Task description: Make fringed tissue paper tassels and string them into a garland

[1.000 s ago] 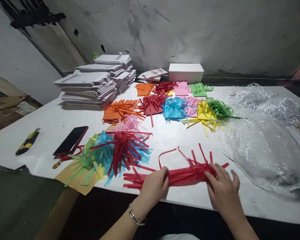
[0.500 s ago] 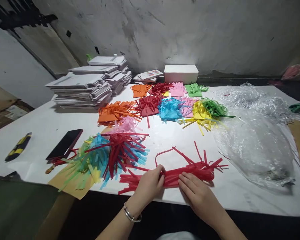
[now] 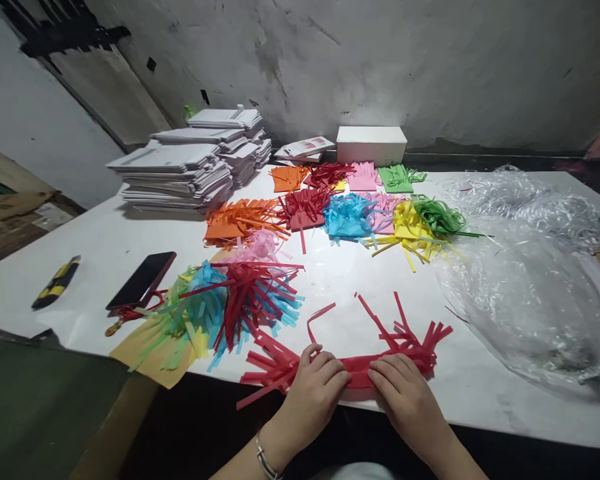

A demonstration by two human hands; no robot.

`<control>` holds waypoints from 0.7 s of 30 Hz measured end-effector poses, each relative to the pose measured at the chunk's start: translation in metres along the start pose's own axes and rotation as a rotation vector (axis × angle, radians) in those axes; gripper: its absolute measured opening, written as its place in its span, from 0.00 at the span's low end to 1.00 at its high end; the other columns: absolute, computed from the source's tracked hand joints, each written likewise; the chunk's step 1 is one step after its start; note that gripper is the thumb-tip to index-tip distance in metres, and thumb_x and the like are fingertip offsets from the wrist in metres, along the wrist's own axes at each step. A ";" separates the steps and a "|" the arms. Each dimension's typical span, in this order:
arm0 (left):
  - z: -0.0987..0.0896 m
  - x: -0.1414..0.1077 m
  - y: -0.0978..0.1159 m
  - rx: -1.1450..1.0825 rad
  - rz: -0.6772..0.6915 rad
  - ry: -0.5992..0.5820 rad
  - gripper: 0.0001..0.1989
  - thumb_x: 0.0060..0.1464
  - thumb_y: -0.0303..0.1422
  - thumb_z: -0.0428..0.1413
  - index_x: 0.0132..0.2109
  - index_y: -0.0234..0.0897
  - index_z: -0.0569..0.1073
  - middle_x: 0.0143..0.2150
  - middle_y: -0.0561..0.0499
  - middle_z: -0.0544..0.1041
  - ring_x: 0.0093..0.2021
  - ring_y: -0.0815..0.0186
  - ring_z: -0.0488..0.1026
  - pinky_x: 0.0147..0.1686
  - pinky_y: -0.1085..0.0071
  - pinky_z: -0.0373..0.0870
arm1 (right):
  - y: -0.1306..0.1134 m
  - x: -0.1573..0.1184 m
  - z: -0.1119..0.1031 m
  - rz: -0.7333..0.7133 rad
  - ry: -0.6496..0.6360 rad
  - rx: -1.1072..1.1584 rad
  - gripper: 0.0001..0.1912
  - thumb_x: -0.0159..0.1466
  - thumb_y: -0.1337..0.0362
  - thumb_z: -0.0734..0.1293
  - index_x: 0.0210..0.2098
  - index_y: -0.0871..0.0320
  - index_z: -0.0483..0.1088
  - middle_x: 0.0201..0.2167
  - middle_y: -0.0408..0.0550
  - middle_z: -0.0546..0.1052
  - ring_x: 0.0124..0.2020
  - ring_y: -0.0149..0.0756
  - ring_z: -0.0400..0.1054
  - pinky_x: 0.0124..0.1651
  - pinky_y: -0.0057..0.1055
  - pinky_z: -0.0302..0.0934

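Observation:
A red tissue-paper tassel lies lengthwise at the front edge of the white table. Its cut strips fan out at both ends and its uncut middle shows between my hands. My left hand, with a metal bangle at the wrist, is closed on the left part of the middle. On the right part, the bent fingers of my right hand press down, close to the left ones. Both thumbs are mostly hidden. A loose red strip sticks up beyond my left hand.
Fringed bundles, including a blue one and a yellow one, sit farther back. Mixed tassels lie on the left. Also there are stacked white packets, a phone, a cutter, a white box and a clear plastic bag.
My hands have come closer together on the red tassel and nearer the table edge. Its left strips have spread out more. The whole view has shifted slightly.

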State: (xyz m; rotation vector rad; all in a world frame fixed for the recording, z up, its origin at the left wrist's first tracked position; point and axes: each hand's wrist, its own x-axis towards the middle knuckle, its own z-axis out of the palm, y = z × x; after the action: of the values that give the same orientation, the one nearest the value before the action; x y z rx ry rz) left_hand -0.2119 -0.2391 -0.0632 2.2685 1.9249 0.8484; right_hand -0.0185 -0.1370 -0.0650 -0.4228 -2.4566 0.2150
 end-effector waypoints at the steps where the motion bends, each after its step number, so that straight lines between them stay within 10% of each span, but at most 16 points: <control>1: -0.001 -0.002 0.000 -0.014 -0.012 0.004 0.10 0.66 0.24 0.50 0.44 0.40 0.74 0.37 0.51 0.79 0.40 0.62 0.72 0.56 0.54 0.59 | 0.001 -0.001 0.000 0.020 -0.006 0.005 0.12 0.71 0.71 0.59 0.45 0.58 0.74 0.40 0.50 0.79 0.42 0.40 0.72 0.51 0.42 0.65; 14: -0.011 0.015 0.008 0.173 -0.432 -0.079 0.09 0.62 0.29 0.53 0.32 0.37 0.72 0.37 0.46 0.75 0.40 0.56 0.69 0.46 0.53 0.61 | -0.007 0.010 0.017 0.404 0.057 -0.170 0.10 0.70 0.68 0.60 0.33 0.58 0.69 0.34 0.53 0.75 0.39 0.45 0.67 0.48 0.49 0.55; 21: -0.008 0.013 0.004 0.034 -0.346 0.008 0.09 0.59 0.21 0.50 0.39 0.38 0.71 0.39 0.48 0.75 0.42 0.58 0.70 0.50 0.55 0.59 | -0.010 0.002 0.019 0.059 0.009 0.023 0.09 0.70 0.72 0.62 0.45 0.56 0.73 0.39 0.47 0.78 0.44 0.40 0.70 0.60 0.46 0.53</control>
State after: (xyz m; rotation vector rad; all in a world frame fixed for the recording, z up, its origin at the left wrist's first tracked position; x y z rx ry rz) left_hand -0.2110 -0.2307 -0.0498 1.8642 2.2556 0.7837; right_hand -0.0340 -0.1461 -0.0765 -0.4852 -2.4325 0.2654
